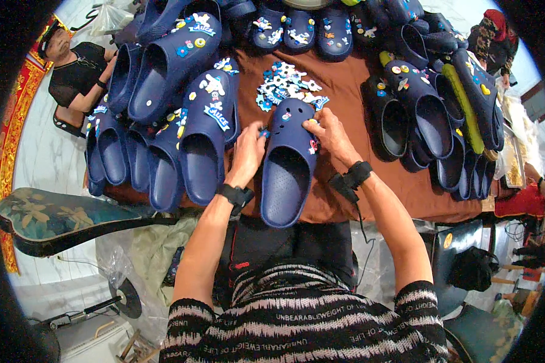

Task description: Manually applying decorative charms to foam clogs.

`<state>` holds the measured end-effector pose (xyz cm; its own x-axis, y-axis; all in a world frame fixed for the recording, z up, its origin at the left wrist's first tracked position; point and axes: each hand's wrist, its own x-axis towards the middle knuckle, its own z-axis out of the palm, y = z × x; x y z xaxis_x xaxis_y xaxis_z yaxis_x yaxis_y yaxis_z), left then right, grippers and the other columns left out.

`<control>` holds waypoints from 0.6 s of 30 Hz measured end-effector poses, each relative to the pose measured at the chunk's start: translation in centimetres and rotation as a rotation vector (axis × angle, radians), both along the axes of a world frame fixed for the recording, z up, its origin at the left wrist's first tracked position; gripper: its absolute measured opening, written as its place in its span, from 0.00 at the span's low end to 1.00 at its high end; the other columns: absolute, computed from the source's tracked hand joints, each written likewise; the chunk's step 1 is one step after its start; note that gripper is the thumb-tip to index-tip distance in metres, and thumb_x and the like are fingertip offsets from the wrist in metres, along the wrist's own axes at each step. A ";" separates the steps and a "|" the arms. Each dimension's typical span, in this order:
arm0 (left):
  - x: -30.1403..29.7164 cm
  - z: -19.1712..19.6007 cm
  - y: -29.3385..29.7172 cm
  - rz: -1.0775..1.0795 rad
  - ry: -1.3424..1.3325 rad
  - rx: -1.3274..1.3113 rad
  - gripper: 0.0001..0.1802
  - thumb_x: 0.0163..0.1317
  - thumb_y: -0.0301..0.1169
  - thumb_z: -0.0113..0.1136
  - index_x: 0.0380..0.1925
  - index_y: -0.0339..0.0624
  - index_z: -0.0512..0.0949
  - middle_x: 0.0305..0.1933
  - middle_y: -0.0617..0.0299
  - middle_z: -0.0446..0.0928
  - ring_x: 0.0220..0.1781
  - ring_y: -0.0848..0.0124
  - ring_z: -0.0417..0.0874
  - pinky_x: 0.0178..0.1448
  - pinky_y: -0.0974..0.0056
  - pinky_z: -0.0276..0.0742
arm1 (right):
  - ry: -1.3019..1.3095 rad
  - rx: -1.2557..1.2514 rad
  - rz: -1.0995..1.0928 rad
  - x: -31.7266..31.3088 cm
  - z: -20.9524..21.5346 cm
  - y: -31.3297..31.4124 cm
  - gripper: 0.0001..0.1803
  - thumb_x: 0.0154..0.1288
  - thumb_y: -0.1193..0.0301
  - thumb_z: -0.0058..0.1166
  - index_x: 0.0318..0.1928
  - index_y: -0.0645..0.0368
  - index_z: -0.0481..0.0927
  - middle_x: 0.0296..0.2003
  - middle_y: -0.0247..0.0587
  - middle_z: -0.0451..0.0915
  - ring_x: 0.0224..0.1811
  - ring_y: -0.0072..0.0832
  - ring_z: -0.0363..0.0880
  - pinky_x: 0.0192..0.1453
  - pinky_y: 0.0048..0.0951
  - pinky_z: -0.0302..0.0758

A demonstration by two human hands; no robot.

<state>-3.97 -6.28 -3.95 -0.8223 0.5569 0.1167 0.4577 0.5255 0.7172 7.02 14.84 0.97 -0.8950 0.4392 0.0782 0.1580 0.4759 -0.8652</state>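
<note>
A navy blue clog (287, 181) lies in front of me, toe pointing away, with round holes in its upper and a few small charms on it. My left hand (248, 154) is beside the clog's left edge, fingers closed in a pinch on a small blue shoe charm (264, 132), partly hidden by the fingertips. My right hand (334, 138) is closed on the right side of the clog's toe, thumb and forefinger at its upper; whether a charm sits under them is hidden. Beyond the toe lies a pile of white and blue shoe charms (287, 83).
Navy clogs with charms (207, 130) crowd the left of the brown cloth (345, 78). More clogs (427, 115) stand on the right, near a yellow-green strip (463, 109). Clogs (300, 30) line the far side. A patterned chair (72, 215) stands left; two other people are farther off.
</note>
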 end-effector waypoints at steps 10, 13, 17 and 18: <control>2.6 5.1 1.1 -0.235 -0.204 0.412 0.31 0.73 0.45 0.51 0.67 0.34 0.66 0.71 0.51 0.66 0.73 0.61 0.65 0.76 0.59 0.56 | -0.074 0.095 0.078 -0.7 -1.9 1.9 0.18 0.69 0.63 0.55 0.44 0.67 0.69 0.31 0.57 0.82 0.32 0.47 0.83 0.34 0.46 0.78; 5.6 4.5 0.7 -0.264 0.002 0.284 0.29 0.70 0.40 0.57 0.67 0.39 0.68 0.74 0.46 0.60 0.78 0.55 0.59 0.78 0.57 0.52 | 0.040 0.285 -0.007 -1.0 -3.2 1.0 0.16 0.71 0.64 0.50 0.45 0.67 0.70 0.34 0.64 0.81 0.34 0.53 0.83 0.39 0.48 0.77; 5.6 4.3 0.2 -0.296 -0.082 0.318 0.24 0.70 0.32 0.55 0.65 0.43 0.70 0.75 0.48 0.60 0.79 0.55 0.57 0.79 0.57 0.51 | -0.096 -0.552 -0.192 0.1 -4.2 2.2 0.16 0.73 0.63 0.46 0.42 0.67 0.76 0.33 0.50 0.81 0.30 0.40 0.79 0.35 0.40 0.75; 5.7 3.7 -0.3 -0.255 -0.115 0.337 0.24 0.67 0.27 0.52 0.64 0.44 0.72 0.75 0.49 0.60 0.79 0.55 0.57 0.79 0.57 0.51 | -0.096 -0.550 -0.177 -0.6 -4.5 2.0 0.16 0.73 0.63 0.46 0.42 0.67 0.76 0.33 0.50 0.81 0.30 0.40 0.79 0.35 0.40 0.75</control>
